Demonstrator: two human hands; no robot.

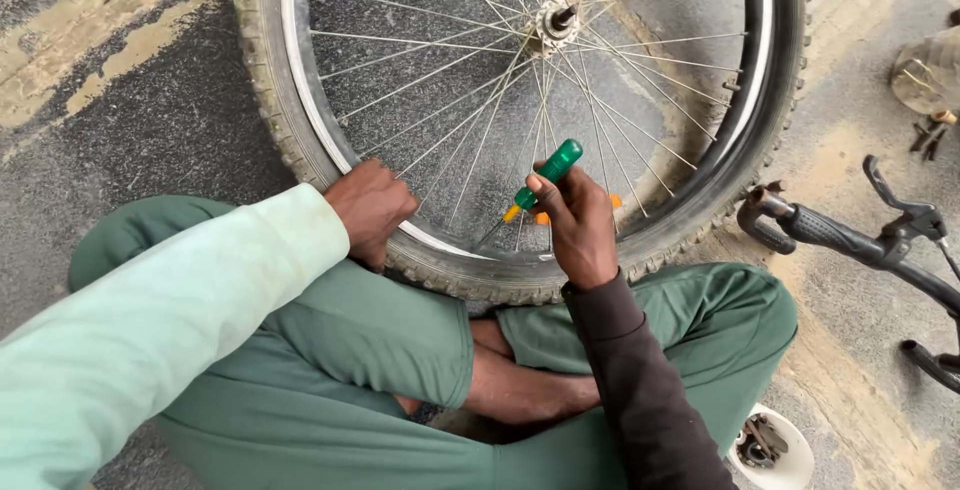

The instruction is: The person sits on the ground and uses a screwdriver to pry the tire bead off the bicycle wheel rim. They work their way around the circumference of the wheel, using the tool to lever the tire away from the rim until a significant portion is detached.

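While left hand (368,208) clamps the tyre (262,80), right hand (575,220) fists a screwdriver (535,188).

The bicycle wheel (520,100) is cut off at the top edge, and the screwdriver (530,190) tip is too small to tell.

1. Light: I see soft, even daylight; brightness is moderate, with no hard-edged shadows.
2. Shadow: faint and diffuse beneath the wheel (520,110) and the folded legs.
3. Glare: a mild sheen on the rim and spokes.
4. Focus: centre sharp; the pale sleeve (140,340) nearest me looks slightly soft.
5. Distortion: wide-angle curving at the edges.
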